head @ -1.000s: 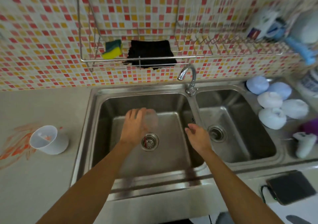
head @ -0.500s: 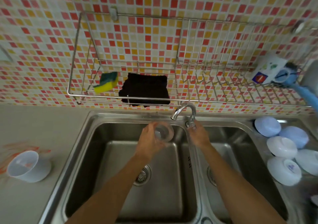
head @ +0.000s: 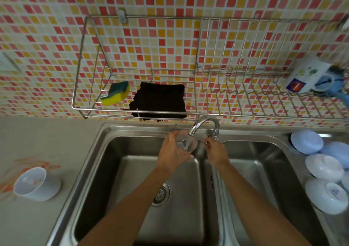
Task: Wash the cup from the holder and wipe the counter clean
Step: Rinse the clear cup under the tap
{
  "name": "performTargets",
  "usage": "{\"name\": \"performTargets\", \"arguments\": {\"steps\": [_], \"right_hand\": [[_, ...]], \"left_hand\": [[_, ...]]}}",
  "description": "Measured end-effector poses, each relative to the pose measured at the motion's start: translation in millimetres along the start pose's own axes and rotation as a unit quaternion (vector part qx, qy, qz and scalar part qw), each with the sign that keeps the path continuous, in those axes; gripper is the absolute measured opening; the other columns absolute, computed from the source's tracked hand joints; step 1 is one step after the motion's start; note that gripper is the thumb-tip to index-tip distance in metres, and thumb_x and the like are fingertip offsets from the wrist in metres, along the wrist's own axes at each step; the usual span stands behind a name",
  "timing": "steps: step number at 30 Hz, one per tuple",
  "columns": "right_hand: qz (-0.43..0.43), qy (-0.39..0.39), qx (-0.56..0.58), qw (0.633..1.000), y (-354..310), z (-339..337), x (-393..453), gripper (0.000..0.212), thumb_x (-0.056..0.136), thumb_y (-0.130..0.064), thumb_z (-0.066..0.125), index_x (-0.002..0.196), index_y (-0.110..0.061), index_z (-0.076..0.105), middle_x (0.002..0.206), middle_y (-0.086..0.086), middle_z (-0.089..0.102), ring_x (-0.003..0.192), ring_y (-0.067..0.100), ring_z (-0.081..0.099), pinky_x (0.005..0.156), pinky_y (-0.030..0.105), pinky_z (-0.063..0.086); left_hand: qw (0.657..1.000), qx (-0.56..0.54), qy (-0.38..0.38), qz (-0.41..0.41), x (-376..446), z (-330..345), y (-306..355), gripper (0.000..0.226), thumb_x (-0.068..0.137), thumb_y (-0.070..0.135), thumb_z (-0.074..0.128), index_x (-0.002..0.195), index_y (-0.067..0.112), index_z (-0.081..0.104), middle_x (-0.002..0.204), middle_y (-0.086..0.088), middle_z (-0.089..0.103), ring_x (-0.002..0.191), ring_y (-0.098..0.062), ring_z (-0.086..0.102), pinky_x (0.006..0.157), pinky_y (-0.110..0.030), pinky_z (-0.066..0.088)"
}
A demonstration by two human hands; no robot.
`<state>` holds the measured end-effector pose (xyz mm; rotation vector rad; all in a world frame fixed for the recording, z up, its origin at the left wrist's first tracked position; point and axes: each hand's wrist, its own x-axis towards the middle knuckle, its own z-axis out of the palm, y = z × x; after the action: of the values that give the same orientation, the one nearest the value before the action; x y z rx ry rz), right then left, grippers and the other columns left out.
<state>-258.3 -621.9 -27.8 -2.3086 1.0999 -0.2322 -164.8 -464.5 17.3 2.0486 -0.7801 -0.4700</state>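
My left hand [head: 171, 154] holds a clear glass cup [head: 186, 141] upright under the spout of the chrome tap [head: 204, 125], over the left sink basin [head: 120, 170]. Water runs from the spout into the cup. My right hand [head: 215, 150] is closed on the tap's handle at its base. On the wall rack [head: 83, 111] above the sink lie a yellow-green sponge [head: 116, 93] and a black cloth [head: 160, 100]. An orange stain [head: 35, 163] marks the grey counter [head: 47, 138] at the left.
A white cup holder [head: 35, 184] lies tilted on the counter by the stain. Several white and blue bowls [head: 323, 167] sit upside down right of the right basin [head: 264, 172]. A white mug [head: 306, 75] rests on the rack's right end.
My left hand lifted the cup from low in the basin up under the spout. My right hand rose to the tap handle, and water now runs. The view has tilted toward the wall.
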Motion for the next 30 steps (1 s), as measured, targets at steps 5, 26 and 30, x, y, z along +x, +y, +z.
{"name": "performTargets", "arguments": {"steps": [5, 26, 30], "right_hand": [[0.0, 0.0, 0.007, 1.0, 0, 1, 3, 0.017, 0.095, -0.012, 0.053, 0.108, -0.014, 0.063, 0.101, 0.015, 0.067, 0.093, 0.031, 0.064, 0.084, 0.044, 0.054], [0.04, 0.068, 0.065, 0.995, 17, -1, 6, 0.017, 0.097, -0.007, 0.044, 0.092, -0.014, 0.058, 0.087, 0.015, 0.065, 0.078, 0.032, 0.062, 0.069, 0.033, 0.05], [0.054, 0.111, 0.124, 0.984, 25, -3, 4, 0.016, 0.098, -0.01, 0.047, 0.103, -0.009, 0.062, 0.095, 0.019, 0.069, 0.087, 0.035, 0.064, 0.077, 0.036, 0.048]], "left_hand": [[1.0, 0.009, 0.003, -0.005, -5, 2, -6, 0.096, 0.057, 0.032, 0.091, 0.134, 0.022, 0.034, 0.131, 0.001, 0.051, 0.122, -0.017, 0.049, 0.102, -0.037, 0.048], [0.998, -0.066, 0.008, 0.001, -15, 7, -11, 0.079, 0.052, 0.035, 0.092, 0.114, 0.037, 0.044, 0.117, 0.017, 0.059, 0.106, -0.001, 0.059, 0.086, -0.018, 0.053], [0.997, -0.082, 0.006, 0.004, -18, 8, -8, 0.073, 0.055, 0.023, 0.092, 0.104, 0.045, 0.043, 0.116, 0.017, 0.058, 0.102, 0.008, 0.058, 0.077, -0.007, 0.048]]}}
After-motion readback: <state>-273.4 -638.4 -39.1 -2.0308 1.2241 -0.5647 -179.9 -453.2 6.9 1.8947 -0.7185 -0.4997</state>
